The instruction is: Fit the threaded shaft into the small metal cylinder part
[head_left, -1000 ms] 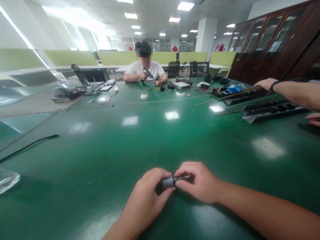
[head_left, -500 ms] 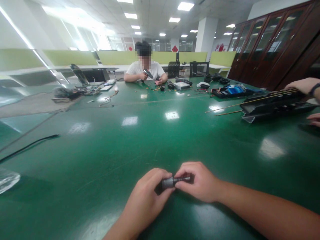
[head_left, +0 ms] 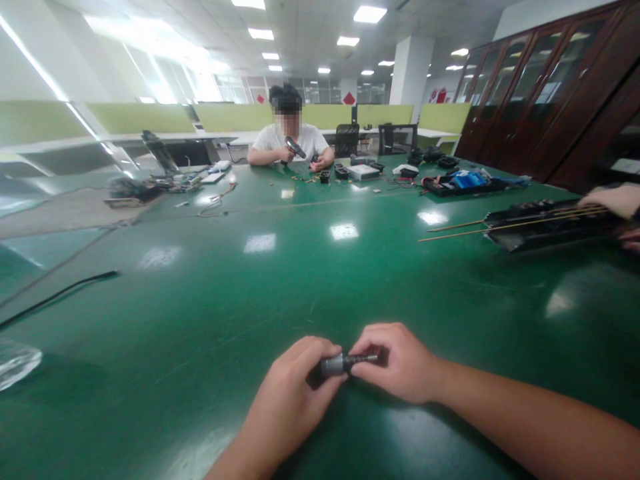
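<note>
A small grey cylindrical part [head_left: 332, 365] with a thin dark shaft lies sideways just above or on the green tabletop [head_left: 280, 287]; I cannot tell whether it touches. My left hand [head_left: 296, 387] is closed around its thick body, thumb below and fingers above. From the other side, my right hand [head_left: 403, 363] pinches the thin shaft [head_left: 369, 359] close to where it meets the body. The shaft's tip points right, into the curl of the right hand. Fingers hide parts of both ends.
Across the table a person [head_left: 290, 140] holds a power drill [head_left: 295, 148]. At right, another person's hand [head_left: 613, 200] rests on a black trough-like housing [head_left: 545, 230] with thin rods. A black cable [head_left: 60, 295] and clear plastic [head_left: 17, 363] lie left; a blue-topped assembly [head_left: 467, 180] sits far right.
At right, the other person's black housing has turned and shifted slightly toward me, its rods swinging with it. My hands and the cylindrical part stay nearly still.
</note>
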Tool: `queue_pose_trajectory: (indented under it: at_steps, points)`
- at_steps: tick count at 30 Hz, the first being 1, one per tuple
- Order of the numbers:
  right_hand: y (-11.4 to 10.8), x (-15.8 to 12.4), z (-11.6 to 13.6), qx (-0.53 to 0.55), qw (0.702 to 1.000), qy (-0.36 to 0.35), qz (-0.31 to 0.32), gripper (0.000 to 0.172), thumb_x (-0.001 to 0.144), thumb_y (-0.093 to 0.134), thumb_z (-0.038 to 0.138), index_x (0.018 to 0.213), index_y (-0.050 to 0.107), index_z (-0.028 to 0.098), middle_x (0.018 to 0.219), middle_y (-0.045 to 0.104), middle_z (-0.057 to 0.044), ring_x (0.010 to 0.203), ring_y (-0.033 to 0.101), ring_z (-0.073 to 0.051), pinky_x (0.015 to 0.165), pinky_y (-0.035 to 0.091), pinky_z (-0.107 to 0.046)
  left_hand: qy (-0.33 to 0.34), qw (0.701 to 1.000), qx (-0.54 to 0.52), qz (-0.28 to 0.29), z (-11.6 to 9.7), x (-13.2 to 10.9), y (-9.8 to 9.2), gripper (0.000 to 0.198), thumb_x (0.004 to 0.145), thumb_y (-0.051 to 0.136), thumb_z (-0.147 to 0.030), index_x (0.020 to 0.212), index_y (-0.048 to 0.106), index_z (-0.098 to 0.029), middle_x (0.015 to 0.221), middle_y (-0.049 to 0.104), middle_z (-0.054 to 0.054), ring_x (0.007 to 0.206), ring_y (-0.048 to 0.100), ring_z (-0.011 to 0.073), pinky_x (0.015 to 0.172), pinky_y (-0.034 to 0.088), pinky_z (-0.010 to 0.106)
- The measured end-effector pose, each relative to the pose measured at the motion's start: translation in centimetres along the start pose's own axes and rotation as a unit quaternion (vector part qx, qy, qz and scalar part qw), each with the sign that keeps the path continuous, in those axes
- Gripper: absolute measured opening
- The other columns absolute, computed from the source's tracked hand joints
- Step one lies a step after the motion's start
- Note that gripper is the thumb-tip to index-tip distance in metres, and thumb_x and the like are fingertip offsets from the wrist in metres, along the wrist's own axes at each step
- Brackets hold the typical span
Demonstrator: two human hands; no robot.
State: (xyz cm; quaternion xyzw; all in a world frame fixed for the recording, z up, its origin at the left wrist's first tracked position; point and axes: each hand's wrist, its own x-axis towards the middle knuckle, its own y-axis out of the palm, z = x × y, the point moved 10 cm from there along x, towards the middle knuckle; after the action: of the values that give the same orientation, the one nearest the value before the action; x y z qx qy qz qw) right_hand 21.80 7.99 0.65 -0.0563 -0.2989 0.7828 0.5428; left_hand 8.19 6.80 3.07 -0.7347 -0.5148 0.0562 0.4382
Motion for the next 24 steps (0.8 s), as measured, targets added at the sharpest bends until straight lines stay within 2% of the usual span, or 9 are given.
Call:
queue_pose_trajectory:
  at_steps: [24]
  points:
    - [-0.20, -0.03, -0.23, 0.024, 1.000, 0.017, -0.010, 0.005, 0.078, 0.074, 0.021, 0.082, 0.073, 0.017, 0.073, 0.067, -0.001, 0.067, 0.059, -0.015, 0.061, 0.043, -0.025, 0.000, 1.000, 0.006, -0.003, 0.21, -0.03, -0.38, 0.018, 0.084, 0.068, -0.016, 0.099, 0.064, -0.024, 0.095, 0.068, 0.000, 0.088, 0.065, 0.0150, 0.078, 0.053, 0.026]
